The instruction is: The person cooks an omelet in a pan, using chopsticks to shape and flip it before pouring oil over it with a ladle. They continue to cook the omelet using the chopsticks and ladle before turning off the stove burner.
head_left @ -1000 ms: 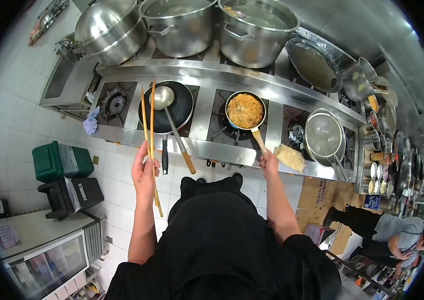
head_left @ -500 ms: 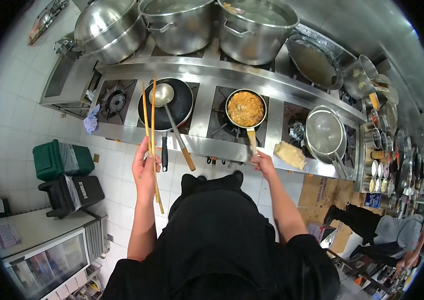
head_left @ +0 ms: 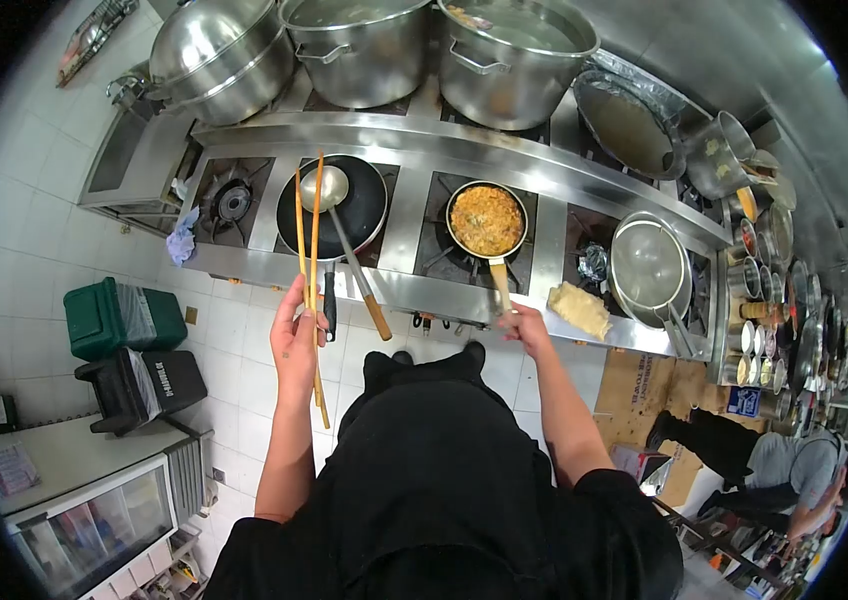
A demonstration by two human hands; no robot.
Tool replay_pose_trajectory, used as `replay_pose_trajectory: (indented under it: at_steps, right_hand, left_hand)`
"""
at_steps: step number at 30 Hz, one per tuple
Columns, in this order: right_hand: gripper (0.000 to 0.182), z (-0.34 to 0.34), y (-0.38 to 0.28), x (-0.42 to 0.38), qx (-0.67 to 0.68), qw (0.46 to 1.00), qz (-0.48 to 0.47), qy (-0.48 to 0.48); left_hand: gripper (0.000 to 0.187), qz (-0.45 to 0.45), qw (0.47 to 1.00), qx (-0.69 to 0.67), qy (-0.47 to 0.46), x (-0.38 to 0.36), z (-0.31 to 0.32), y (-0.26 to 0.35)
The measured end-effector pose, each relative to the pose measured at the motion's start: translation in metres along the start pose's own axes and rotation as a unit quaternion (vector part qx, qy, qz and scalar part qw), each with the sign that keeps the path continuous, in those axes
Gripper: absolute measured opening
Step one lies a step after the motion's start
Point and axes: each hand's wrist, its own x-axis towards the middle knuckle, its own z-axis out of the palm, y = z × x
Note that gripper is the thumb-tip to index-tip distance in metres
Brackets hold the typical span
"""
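Observation:
Long wooden chopsticks (head_left: 316, 225) are held in my left hand (head_left: 295, 325), pointing up past the front of a black frying pan (head_left: 359, 215). A ladle (head_left: 349, 250) rests in that pan, its wooden handle hanging over the stove edge. My right hand (head_left: 524, 325) grips the light handle of a small frying pan (head_left: 499, 270) on the middle burner. Orange-brown egg-like food (head_left: 487, 220) fills the small pan. Just right of this hand, a folded pale cloth (head_left: 580, 312) lies on the stove's front edge.
Large steel pots (head_left: 516, 75) stand along the back of the stove (head_left: 399, 285). On the right are a strainer (head_left: 650, 262) over a bowl and a foil-edged wok (head_left: 629, 125). Bins (head_left: 124, 318) stand at the left; another person (head_left: 774, 460) is at the lower right.
The small pan has shifted slightly left and down with my right hand. My left hand and the chopsticks have moved a little to the right.

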Motion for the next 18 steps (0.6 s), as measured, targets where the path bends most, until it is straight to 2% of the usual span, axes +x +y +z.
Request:
replay_pose_trajectory:
  at_steps: [2, 3, 4, 6, 7, 11, 14, 15, 16, 18]
  right_hand:
    - [0.035, -0.032, 0.029, 0.026, 0.197, 0.974, -0.100, 0.052]
    - [0.029, -0.023, 0.024, 0.026, 0.132, 0.982, -0.095, 0.093]
    - [0.029, -0.013, 0.017, 0.018, 0.133, 0.983, -0.093, 0.090]
    - [0.022, -0.003, -0.001, 0.002, 0.005, 1.000, -0.018, -0.005]
    - [0.028, -0.018, 0.007, 0.015, -0.016, 0.998, -0.034, 0.060]
    - [0.032, -0.014, 0.023, 0.021, 0.005, 0.999, -0.032, 0.038]
    - [0.016, -0.019, 0.019, 0.021, 0.225, 0.962, -0.125, 0.090]
    - [0.017, -0.011, 0.015, 0.020, 0.184, 0.969, -0.088, 0.142]
    - [0.017, -0.005, 0.012, 0.014, 0.186, 0.969, -0.085, 0.140]
    - [0.017, -0.004, 0.001, 0.004, 0.066, 0.995, -0.060, 0.032]
  left_hand:
    - [0.054, 0.004, 1.000, 0.010, -0.004, -0.003, 0.003, 0.001]
    - [0.054, 0.005, 1.000, 0.009, -0.001, -0.003, 0.004, 0.000]
    - [0.055, 0.003, 1.000, 0.008, 0.004, -0.003, 0.002, -0.002]
    - [0.055, 0.004, 1.000, 0.005, 0.004, 0.000, 0.002, 0.000]
    - [0.054, 0.006, 1.000, 0.007, 0.004, 0.000, 0.002, 0.001]
    - [0.053, 0.007, 1.000, 0.013, 0.013, -0.005, 0.000, 0.002]
    - [0.053, 0.013, 1.000, 0.007, 0.012, -0.002, 0.003, 0.003]
    - [0.053, 0.016, 1.000, 0.013, 0.013, -0.003, 0.002, 0.003]
    - [0.053, 0.015, 1.000, 0.017, 0.014, -0.005, -0.001, 0.003]
    - [0.053, 0.020, 1.000, 0.012, 0.014, -0.003, 0.001, 0.001]
